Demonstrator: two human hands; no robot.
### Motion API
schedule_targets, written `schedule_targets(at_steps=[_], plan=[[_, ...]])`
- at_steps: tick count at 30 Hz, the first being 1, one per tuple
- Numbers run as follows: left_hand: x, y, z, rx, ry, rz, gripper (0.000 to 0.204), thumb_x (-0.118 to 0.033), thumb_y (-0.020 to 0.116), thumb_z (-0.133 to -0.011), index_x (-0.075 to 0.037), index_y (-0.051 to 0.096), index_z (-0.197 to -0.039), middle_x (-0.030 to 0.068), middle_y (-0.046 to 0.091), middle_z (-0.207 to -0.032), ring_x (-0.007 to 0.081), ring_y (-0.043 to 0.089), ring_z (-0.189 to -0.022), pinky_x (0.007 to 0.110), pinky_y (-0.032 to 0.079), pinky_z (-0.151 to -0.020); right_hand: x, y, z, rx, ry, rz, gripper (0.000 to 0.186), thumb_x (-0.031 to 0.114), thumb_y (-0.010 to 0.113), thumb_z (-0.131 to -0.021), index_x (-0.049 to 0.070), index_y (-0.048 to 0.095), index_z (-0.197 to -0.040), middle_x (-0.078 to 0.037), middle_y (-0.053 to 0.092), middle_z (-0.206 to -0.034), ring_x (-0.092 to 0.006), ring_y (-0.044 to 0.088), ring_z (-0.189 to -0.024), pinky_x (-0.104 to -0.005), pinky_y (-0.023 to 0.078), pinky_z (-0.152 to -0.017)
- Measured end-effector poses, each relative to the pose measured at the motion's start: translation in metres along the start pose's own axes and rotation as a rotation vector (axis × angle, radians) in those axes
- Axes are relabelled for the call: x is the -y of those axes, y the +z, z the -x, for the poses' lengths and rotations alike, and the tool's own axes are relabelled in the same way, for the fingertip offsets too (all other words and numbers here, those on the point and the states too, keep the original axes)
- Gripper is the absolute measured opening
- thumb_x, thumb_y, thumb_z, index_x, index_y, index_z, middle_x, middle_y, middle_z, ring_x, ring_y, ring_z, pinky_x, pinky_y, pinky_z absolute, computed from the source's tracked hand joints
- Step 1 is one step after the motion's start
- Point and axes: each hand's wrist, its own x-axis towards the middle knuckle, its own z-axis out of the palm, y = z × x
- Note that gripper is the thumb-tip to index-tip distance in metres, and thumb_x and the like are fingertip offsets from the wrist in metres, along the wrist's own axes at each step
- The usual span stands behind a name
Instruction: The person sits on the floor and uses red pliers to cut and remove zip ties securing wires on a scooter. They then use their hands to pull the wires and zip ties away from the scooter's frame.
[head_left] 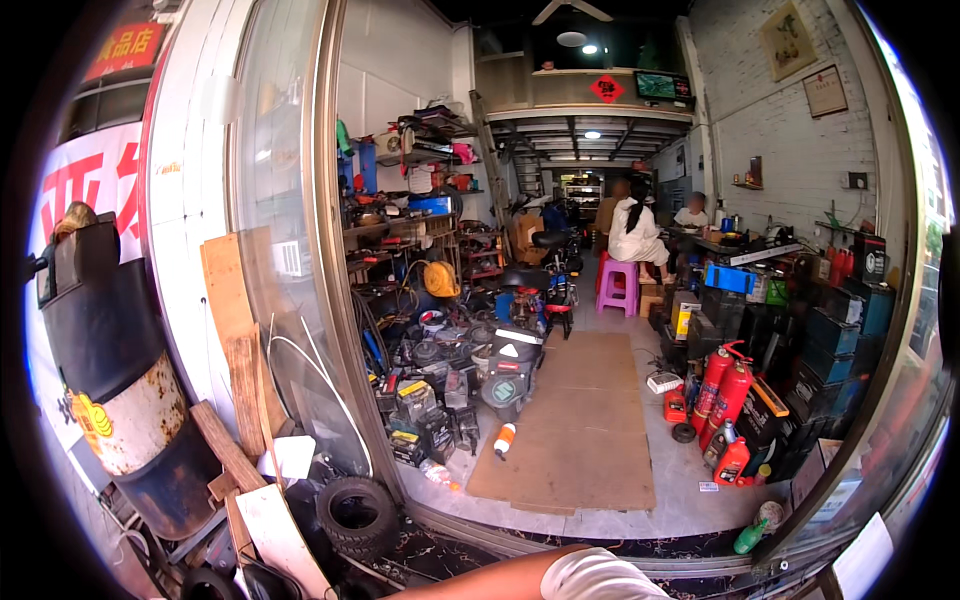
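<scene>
A bare forearm with a white sleeve (590, 574) crosses the bottom edge; neither of my hands shows. Near it are a black tyre (357, 517) outside the glass doorway and a green bottle (748, 535) by the right frame. Inside, a cardboard sheet (570, 420) lies on the tiled floor, with a white-and-orange bottle (505, 438) at its left side. A dark bin-like case (510, 365) stands beside the sheet. Red fire extinguishers (730, 395) and red containers are grouped on the right.
Batteries (420, 400), parts and loaded shelves line the left; stacked boxes line the right. Several people (630, 230) sit farther back, one on a purple stool (616, 290), beyond a scooter (550, 270). Outside left stand a rusty drum (130, 410) and leaning boards (230, 300).
</scene>
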Motion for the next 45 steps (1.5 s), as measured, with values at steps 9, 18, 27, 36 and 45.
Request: schedule_targets(at_steps=[9, 18, 27, 36, 45], plan=[[-0.019, 0.024, 0.005, 0.137, -0.205, -0.275, 0.077, -0.069, 0.074, -0.101, -0.011, 0.070, -0.152, 0.0133, 0.082, -0.140, 0.0283, 0.079, -0.129, 0.048, 0.062, -0.102, 0.090, -0.030, 0.020, 0.056, 0.447, -0.209, 0.036, 0.036, 0.094, -0.099, 0.009, 0.079, -0.118, -0.006, 0.074, -0.082, -0.0180, 0.072, -0.069, -0.0383, 0.058, -0.059], [-0.005, 0.063, 0.009, -0.053, -0.192, -0.358, 0.118, -0.091, 0.079, -0.082, -0.001, 0.065, -0.158, 0.0162, 0.069, -0.157, 0.0367, 0.054, -0.154, 0.056, 0.037, -0.129, 0.159, -0.016, 0.023, -0.036, 0.774, -0.243, 0.042, 0.028, 0.086, -0.104, 0.006, 0.068, -0.135, -0.004, 0.067, -0.080, -0.0164, 0.065, -0.059, -0.0379, 0.055, -0.053], [-0.018, 0.028, 0.018, 0.034, -0.211, -0.166, 0.080, -0.064, 0.095, -0.081, -0.008, 0.078, -0.135, 0.0106, 0.081, -0.131, 0.0304, 0.072, -0.133, 0.048, 0.052, -0.113, 0.159, -0.011, 0.034, -0.039, 0.638, -0.343, 0.052, 0.032, 0.087, -0.106, 0.008, 0.069, -0.148, -0.002, 0.072, -0.104, -0.0144, 0.069, -0.084, -0.0351, 0.061, -0.073], [-0.021, 0.017, 0.026, -0.029, -0.149, -0.210, 0.066, -0.055, 0.095, -0.083, -0.002, 0.075, -0.117, 0.0094, 0.082, -0.104, 0.0297, 0.077, -0.113, 0.043, 0.061, -0.096, 0.173, -0.035, 0.032, 0.101, 0.659, -0.067, 0.062, 0.039, 0.083, -0.105, 0.011, 0.066, -0.158, -0.008, 0.077, -0.105, -0.0230, 0.074, -0.086, -0.0428, 0.060, -0.085], [-0.027, 0.014, 0.023, -0.062, -0.204, -0.194, 0.062, -0.053, 0.095, -0.081, -0.005, 0.065, -0.105, 0.0113, 0.078, -0.091, 0.0304, 0.076, -0.103, 0.044, 0.060, -0.087, 0.154, -0.032, 0.036, 0.121, 0.543, 0.047, 0.060, 0.035, 0.084, -0.103, 0.004, 0.068, -0.152, -0.020, 0.079, -0.109, -0.0398, 0.075, -0.099, -0.0499, 0.058, -0.094]])
